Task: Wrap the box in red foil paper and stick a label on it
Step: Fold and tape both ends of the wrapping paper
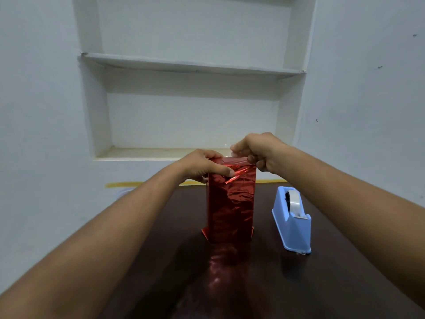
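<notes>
A tall box wrapped in crinkled red foil paper (231, 203) stands upright on the dark table (322, 284). My left hand (202, 166) grips the box's upper left edge, thumb pressed on the front of the foil. My right hand (257, 153) is at the top right corner and pinches a strip of clear tape (233, 154) over the folded top end. Foil flaps stick out at the box's base. No label is in view.
A light blue tape dispenser (292, 219) with a clear roll stands on the table right of the box. Behind the table is a white wall with a recessed shelf niche (190, 65). A yellow strip (124, 184) runs along the wall behind the table.
</notes>
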